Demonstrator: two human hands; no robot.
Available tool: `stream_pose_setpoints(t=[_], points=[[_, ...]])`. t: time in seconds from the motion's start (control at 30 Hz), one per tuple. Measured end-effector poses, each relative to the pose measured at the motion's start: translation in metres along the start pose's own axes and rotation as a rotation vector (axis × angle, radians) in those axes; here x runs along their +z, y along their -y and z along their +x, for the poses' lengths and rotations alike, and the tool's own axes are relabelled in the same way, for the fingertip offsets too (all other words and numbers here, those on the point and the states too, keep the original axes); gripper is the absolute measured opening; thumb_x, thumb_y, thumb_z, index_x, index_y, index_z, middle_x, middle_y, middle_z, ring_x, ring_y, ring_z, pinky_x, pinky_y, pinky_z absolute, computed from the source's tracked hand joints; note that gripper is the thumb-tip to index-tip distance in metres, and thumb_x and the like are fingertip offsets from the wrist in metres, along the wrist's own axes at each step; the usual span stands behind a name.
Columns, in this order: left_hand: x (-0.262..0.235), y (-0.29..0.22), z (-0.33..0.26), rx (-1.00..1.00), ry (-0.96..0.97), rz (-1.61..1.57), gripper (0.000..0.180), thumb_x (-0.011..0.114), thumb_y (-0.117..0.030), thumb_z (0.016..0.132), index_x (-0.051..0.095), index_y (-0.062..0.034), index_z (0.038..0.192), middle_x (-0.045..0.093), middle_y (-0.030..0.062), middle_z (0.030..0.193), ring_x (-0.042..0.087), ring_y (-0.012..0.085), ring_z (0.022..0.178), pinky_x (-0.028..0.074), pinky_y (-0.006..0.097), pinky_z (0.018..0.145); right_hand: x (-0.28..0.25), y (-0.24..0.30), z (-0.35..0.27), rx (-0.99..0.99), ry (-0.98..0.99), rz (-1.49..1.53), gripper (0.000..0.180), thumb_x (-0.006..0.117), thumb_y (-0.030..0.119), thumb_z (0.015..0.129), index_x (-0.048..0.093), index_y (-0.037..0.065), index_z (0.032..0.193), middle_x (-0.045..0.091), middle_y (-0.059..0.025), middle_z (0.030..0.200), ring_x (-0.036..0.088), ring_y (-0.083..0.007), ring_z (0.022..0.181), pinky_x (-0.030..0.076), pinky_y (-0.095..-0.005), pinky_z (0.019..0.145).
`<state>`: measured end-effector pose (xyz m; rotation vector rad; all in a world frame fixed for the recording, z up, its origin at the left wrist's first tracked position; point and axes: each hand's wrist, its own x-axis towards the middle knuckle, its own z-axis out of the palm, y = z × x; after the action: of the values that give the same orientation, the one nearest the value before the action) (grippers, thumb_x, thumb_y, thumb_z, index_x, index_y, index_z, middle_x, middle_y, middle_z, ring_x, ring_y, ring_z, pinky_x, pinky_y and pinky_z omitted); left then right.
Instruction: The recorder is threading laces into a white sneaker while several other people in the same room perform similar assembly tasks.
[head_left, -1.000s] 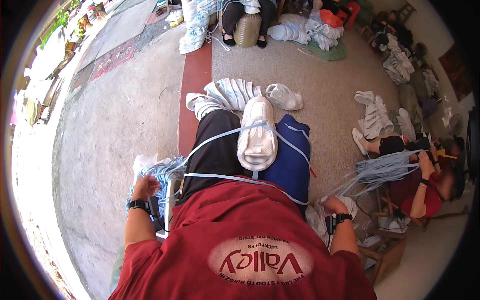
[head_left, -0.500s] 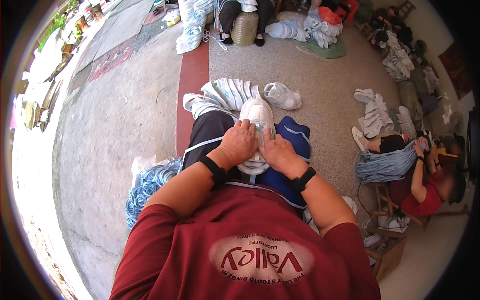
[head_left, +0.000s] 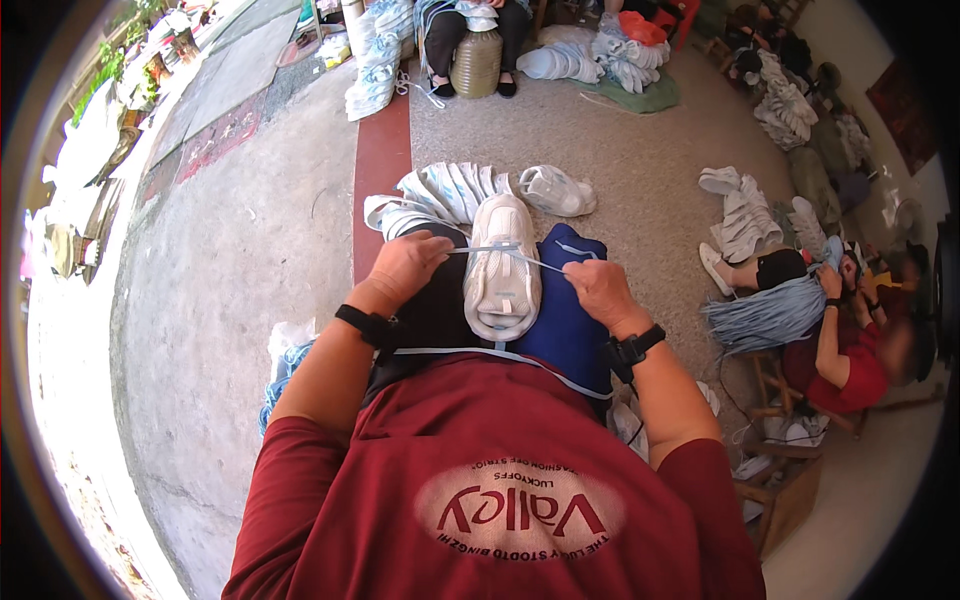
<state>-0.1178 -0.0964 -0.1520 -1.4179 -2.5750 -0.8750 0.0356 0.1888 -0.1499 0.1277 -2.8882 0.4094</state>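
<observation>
Both hands have drawn apart since half a second ago, when they were pressed together over the shoe's middle; now each sits at one side of it, with a pale lace pulled taut between them. A white shoe lies on the person's lap, toe pointing away, resting partly on a blue cloth over the right thigh. The left hand is closed, pinching one end of the lace just beside the shoe's left edge. The right hand is also closed, fingers gripping the other end just beside the shoe's right edge. The lace crosses the upper of the shoe from hand to hand. Each wrist carries a black band. Beyond the knees, a fan of white shoes lies on the floor, with a single white shoe beside it. To the right, another person in red sits holding a bundle of pale blue laces.
</observation>
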Motion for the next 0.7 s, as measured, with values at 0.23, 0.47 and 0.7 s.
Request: stream_pose_setpoints(t=[0.23,0.47,0.7], points=[[-0.033,0.105,-0.131,-0.541,-0.175,-0.46,0.011,0.063,-0.004,0.08,0.066,0.0013,0.089,0.063,0.0048,0.075,0.056,0.011,0.068,0.046,0.025,0.062,-0.011,-0.09,-0.104,0.483,-0.178,0.413,0.012,0.058,0.011,0.079,0.064,0.0,0.081,0.06,-0.0133,0.068,0.06,-0.022,0.063,0.045,-0.0307,0.059],[-0.125,0.142,-0.294,-1.076,-0.252,-0.424,0.009,0.064,-0.009,0.08,0.068,-0.0051,0.086,0.057,-0.0027,0.063,0.044,0.0023,0.052,0.033,0.018,0.044,-0.054,-0.157,-0.32,1.02,-0.192,0.462,0.015,0.056,0.01,0.078,0.06,-0.003,0.072,0.05,-0.0033,0.057,0.046,-0.0101,0.053,0.037,-0.0269,0.05],[-0.214,0.144,-0.423,-1.41,-0.302,-0.318,0.008,0.065,-0.015,0.08,0.067,-0.0083,0.084,0.054,-0.002,0.058,0.039,0.0036,0.041,0.028,0.02,0.035,-0.121,-0.156,-0.494,1.385,-0.261,0.527,0.015,0.054,0.01,0.081,0.062,0.002,0.07,0.057,-0.0029,0.058,0.045,-0.0089,0.047,0.032,-0.0256,0.042]])
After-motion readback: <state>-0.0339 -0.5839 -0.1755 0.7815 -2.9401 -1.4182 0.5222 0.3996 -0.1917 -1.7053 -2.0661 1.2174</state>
